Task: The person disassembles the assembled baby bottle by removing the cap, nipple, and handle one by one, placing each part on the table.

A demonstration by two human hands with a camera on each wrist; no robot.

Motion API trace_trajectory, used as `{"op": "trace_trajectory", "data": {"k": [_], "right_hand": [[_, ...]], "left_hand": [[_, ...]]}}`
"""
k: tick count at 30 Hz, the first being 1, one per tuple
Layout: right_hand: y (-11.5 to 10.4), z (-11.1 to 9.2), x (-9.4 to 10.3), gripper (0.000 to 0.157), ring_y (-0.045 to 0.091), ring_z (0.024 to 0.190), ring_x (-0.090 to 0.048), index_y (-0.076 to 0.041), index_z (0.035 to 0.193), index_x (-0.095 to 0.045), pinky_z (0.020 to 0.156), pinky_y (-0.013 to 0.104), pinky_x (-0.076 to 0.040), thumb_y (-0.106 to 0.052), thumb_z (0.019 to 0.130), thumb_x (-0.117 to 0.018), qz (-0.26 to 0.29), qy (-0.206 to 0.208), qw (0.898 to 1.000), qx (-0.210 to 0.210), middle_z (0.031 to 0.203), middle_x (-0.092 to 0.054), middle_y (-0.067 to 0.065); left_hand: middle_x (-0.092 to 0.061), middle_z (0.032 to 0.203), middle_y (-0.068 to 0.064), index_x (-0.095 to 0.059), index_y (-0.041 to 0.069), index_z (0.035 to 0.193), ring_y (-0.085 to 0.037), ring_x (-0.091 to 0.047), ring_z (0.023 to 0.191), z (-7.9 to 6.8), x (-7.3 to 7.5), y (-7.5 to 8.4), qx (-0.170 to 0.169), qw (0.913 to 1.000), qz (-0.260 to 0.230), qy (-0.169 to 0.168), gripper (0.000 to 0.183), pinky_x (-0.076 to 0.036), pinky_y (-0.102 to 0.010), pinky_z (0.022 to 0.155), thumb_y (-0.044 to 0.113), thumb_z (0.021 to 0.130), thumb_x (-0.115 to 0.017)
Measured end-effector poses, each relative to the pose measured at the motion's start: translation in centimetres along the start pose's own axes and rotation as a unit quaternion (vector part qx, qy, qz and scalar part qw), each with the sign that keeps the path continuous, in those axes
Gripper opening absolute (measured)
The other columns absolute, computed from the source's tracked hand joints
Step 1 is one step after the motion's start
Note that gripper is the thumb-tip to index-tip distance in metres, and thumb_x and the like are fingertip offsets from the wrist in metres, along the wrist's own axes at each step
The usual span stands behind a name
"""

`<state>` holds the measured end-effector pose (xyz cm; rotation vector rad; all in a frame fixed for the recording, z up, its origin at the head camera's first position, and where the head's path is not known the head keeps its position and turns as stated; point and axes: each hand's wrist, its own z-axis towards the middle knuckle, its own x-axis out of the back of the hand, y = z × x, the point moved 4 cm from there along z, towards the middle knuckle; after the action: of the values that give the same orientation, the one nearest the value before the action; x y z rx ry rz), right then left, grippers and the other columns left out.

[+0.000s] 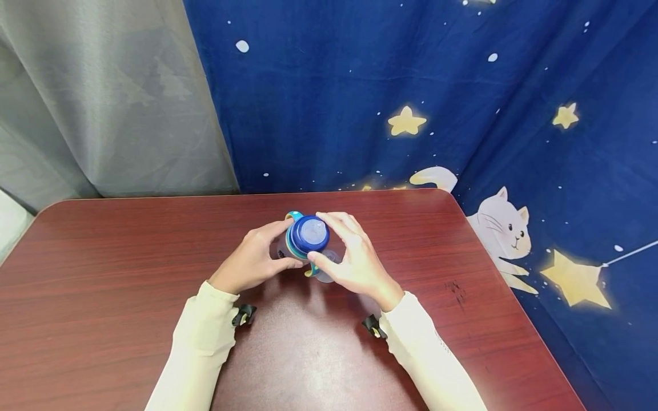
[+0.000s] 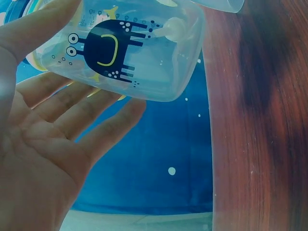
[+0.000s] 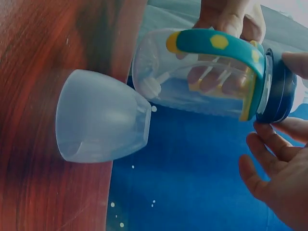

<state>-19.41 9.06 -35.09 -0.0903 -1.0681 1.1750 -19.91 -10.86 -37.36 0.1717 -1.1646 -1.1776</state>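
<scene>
A clear baby bottle (image 3: 207,103) with a printed black creature on its side is held upright, seemingly above the table. It has teal handles (image 3: 216,43) with yellow spots, and a straw with a round weight (image 2: 174,30) inside. My left hand (image 1: 251,257) grips the bottle's body, thumb on the near side and fingers on the far side. On top sits a dark blue lid (image 1: 313,233). The thumb and fingers of my right hand (image 1: 358,260) pinch that lid at its rim. A translucent cup-shaped cover (image 3: 103,120) stands on the table beside the bottle, partly hidden in the head view.
The reddish-brown wooden table (image 1: 128,297) spreads around both hands. Beyond its far edge hang a grey curtain (image 1: 118,103) and a blue curtain (image 1: 319,97) printed with stars and a cat. Dark marks (image 1: 455,291) show on the tabletop at the right.
</scene>
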Motion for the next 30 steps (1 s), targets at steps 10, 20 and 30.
{"op": "trace_trajectory", "data": {"k": [10, 20, 30], "right_hand": [[0.2, 0.0, 0.4, 0.067, 0.017, 0.128, -0.046, -0.012, 0.145, -0.051, 0.106, 0.042, -0.041, -0.027, 0.085, -0.077, 0.006, -0.042, 0.999, 0.023, 0.136, -0.053, 0.003], [0.9, -0.1, 0.8, 0.072, 0.018, 0.134, -0.042, -0.016, 0.151, -0.044, 0.111, 0.045, -0.036, -0.023, 0.086, -0.076, 0.046, -0.102, 0.994, 0.010, 0.143, -0.048, 0.003], [0.0, -0.4, -0.7, 0.086, 0.014, 0.107, -0.054, -0.020, 0.143, -0.052, 0.092, 0.042, -0.045, -0.064, 0.073, -0.079, -0.112, 0.047, 0.989, -0.089, 0.115, -0.060, -0.001]], "left_hand": [[-0.065, 0.125, -0.001, -0.057, 0.008, 0.137, -0.015, -0.061, 0.114, -0.1, -0.2, 0.1, -0.001, 1.0000, -0.003, -0.008, 0.072, -0.049, -0.039, 0.098, 0.021, 0.074, -0.090], [-0.066, 0.120, 0.000, -0.057, 0.007, 0.136, -0.013, -0.062, 0.107, -0.2, -0.5, 0.1, 0.010, 0.9994, -0.005, -0.032, 0.071, -0.052, -0.040, 0.093, 0.022, 0.074, -0.090], [-0.065, 0.126, -0.003, -0.054, 0.008, 0.140, -0.017, -0.062, 0.113, -0.1, -0.5, -0.3, 0.025, 0.9988, 0.032, -0.029, 0.074, -0.051, -0.040, 0.096, 0.030, 0.078, -0.087]]}}
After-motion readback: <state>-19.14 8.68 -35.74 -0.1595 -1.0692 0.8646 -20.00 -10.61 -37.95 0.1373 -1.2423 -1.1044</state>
